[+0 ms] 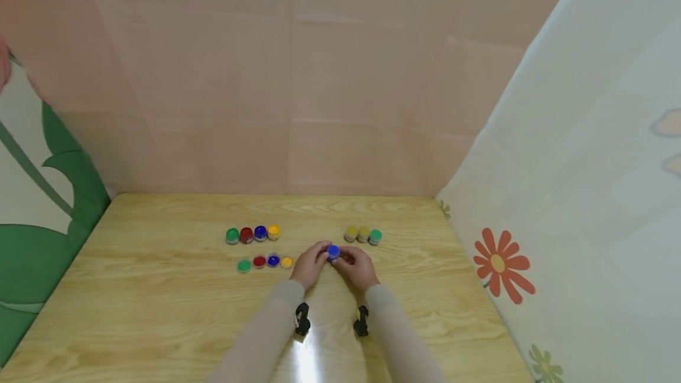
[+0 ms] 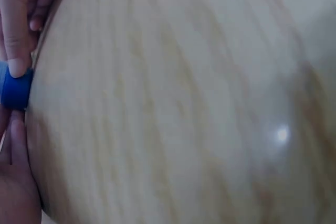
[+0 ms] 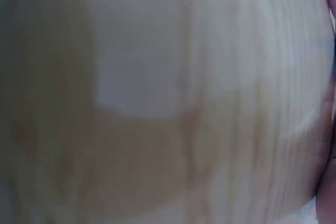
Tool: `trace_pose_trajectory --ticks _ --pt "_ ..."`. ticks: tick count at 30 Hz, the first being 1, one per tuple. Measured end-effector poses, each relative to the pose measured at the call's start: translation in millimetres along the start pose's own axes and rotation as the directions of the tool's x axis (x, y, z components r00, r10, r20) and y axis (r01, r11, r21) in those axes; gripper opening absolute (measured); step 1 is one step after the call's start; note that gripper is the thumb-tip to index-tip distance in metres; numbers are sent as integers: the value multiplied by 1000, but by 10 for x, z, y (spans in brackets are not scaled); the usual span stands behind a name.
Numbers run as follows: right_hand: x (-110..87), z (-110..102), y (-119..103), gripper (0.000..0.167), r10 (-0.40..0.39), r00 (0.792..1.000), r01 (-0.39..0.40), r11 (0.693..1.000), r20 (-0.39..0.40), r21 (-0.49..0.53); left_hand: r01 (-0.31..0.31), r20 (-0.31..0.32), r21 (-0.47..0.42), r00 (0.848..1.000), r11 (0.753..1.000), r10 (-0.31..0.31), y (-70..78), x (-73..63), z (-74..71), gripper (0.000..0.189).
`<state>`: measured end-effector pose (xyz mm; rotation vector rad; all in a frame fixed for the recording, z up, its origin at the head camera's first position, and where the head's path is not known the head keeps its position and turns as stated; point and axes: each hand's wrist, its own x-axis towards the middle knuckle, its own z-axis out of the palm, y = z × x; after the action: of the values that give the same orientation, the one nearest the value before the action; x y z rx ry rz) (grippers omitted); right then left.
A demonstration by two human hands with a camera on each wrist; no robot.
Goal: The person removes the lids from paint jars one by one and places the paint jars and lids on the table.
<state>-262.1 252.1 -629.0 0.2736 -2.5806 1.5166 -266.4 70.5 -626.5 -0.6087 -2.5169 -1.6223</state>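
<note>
A small paint jar with a blue lid (image 1: 333, 252) is between my two hands, in the middle of the head view. My left hand (image 1: 310, 265) grips it from the left side, while the right hand (image 1: 359, 267) pinches it from the right with thumb and fingers. At the left edge of the left wrist view, fingertips press on the blue lid (image 2: 17, 92) from above and below. The right wrist view catches only slivers of fingers at its right edge.
Left of the hands stands a row of open paint jars (image 1: 246, 235) in green, red, blue and yellow. Their matching lids (image 1: 259, 261) lie in front. Behind the right hand are three lidded jars (image 1: 363, 234), two yellow and one green, on the wooden table (image 1: 159, 312).
</note>
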Motion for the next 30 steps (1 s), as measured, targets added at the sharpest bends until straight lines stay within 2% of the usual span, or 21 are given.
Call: trace_pose_trajectory --ticks 12,20,25,30 --pt "5 -47 -17 27 21 999 -21 999 27 -30 24 71 71 997 997 -29 -12 -9 -33 38" --pt "-10 -14 -60 26 21 999 -19 998 39 -54 12 42 71 999 997 -15 17 -34 -45 35" --pt "-8 -10 -34 25 -9 999 11 997 32 -82 25 18 75 999 997 -26 28 -36 -32 36" --pt "12 -3 0 25 17 999 -14 996 28 -92 40 -1 79 999 996 -40 19 -27 -27 34"
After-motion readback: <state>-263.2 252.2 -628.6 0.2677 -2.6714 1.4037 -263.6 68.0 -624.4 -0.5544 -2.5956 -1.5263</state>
